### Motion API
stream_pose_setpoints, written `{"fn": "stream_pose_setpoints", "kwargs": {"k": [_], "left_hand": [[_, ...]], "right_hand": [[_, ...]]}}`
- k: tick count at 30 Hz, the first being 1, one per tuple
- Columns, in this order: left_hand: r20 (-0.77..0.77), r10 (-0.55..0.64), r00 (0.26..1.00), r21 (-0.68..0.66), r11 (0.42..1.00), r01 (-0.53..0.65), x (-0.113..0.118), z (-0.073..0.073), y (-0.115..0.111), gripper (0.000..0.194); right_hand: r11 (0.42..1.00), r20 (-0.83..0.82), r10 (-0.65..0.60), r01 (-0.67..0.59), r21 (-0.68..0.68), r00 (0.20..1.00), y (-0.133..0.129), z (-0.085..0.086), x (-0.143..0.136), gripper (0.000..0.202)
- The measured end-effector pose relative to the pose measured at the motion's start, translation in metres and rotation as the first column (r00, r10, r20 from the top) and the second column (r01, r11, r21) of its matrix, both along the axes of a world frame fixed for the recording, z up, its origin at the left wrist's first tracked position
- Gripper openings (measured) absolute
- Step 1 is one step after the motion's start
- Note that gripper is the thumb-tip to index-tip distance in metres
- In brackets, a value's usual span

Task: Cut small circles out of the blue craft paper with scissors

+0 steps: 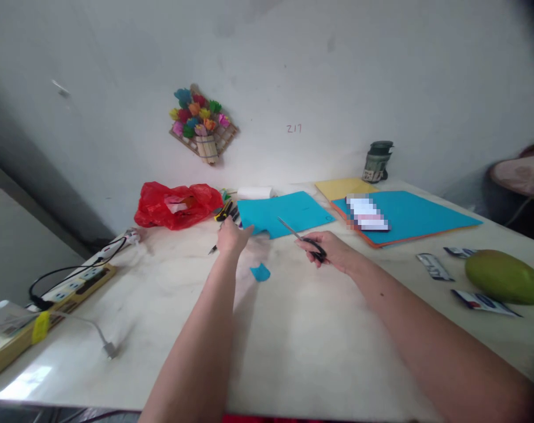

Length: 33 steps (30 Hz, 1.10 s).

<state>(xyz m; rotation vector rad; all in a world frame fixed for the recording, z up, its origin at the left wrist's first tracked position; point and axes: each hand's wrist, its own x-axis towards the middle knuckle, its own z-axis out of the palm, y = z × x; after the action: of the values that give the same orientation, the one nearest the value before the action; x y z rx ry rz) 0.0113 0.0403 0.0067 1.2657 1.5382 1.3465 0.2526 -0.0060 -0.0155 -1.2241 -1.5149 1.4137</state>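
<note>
Black-handled scissors [314,249] sit in my right hand [331,249], fingers closed round the handles and the blades pointing up and left toward a blue sheet [288,211]. My left hand [232,236] is at the sheet's left corner, thumb stretched apart from the fingers; its fingertips are partly hidden. Just beyond those fingers lies a yellow-and-black tool [224,211] among other small items. A dark pen-like tip [212,249] shows at the left of this hand. Between my forearms, a small cut blue piece [260,272] rests on the table [284,352].
A red plastic bag [178,205] lies at back left, near a power strip [68,291] with cables. On the right are stacked coloured sheets [425,214] with a phone [367,212], a green bottle [378,161], a green mango-like fruit [504,276] and several small packets [434,267].
</note>
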Motion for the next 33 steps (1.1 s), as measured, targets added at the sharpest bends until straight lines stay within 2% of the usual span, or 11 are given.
{"fn": "stream_pose_setpoints", "kwargs": {"k": [1,2,4,6,7,14,17,23,26,29,33], "left_hand": [[-0.228,0.117,0.967,0.045,0.993,-0.110,-0.002,0.006,-0.004,0.047],[-0.410,0.119,0.904,0.038,0.993,-0.114,-0.004,0.011,-0.008,0.039],[-0.586,-0.161,0.794,-0.161,0.984,0.081,-0.006,0.018,-0.015,0.029],[-0.557,-0.458,0.693,-0.388,0.881,0.270,-0.006,0.019,-0.020,0.030],[-0.533,-0.538,0.652,-0.451,0.834,0.319,-0.005,0.018,-0.022,0.031],[-0.565,-0.670,0.483,-0.536,0.742,0.402,0.005,0.011,-0.029,0.024],[-0.559,-0.692,0.457,-0.541,0.722,0.431,0.010,0.011,-0.030,0.022],[-0.593,-0.654,0.469,-0.476,0.755,0.452,0.018,0.012,-0.030,0.016],[-0.547,-0.570,0.613,-0.340,0.820,0.460,0.026,0.009,-0.028,0.017],[-0.322,-0.490,0.810,-0.159,0.872,0.464,0.038,0.005,-0.028,0.021],[-0.077,-0.487,0.870,-0.088,0.873,0.480,0.053,0.001,-0.032,0.028]], "right_hand": [[1.000,0.007,-0.020,0.020,-0.001,1.000,0.001,-0.002,0.000,0.034],[0.999,0.012,-0.034,0.034,0.003,0.999,0.002,-0.003,-0.001,0.034],[0.998,0.018,-0.056,0.055,0.016,0.998,0.003,-0.004,0.000,0.035],[0.997,0.022,-0.071,0.071,0.028,0.997,0.004,-0.005,0.000,0.037],[0.997,0.026,-0.075,0.074,0.030,0.997,0.004,-0.006,0.000,0.038],[0.997,0.021,-0.074,0.074,0.023,0.997,0.000,-0.003,-0.005,0.042],[0.996,0.020,-0.088,0.087,0.023,0.996,-0.001,-0.002,-0.006,0.041],[0.989,0.008,-0.145,0.145,0.023,0.989,0.000,-0.004,-0.010,0.039],[0.989,-0.048,-0.145,0.146,0.023,0.988,-0.002,-0.002,-0.014,0.046],[0.984,-0.101,-0.170,0.174,0.034,0.980,-0.004,0.001,-0.017,0.051],[0.974,-0.170,-0.216,0.224,0.031,0.962,-0.005,0.004,-0.018,0.049]]}}
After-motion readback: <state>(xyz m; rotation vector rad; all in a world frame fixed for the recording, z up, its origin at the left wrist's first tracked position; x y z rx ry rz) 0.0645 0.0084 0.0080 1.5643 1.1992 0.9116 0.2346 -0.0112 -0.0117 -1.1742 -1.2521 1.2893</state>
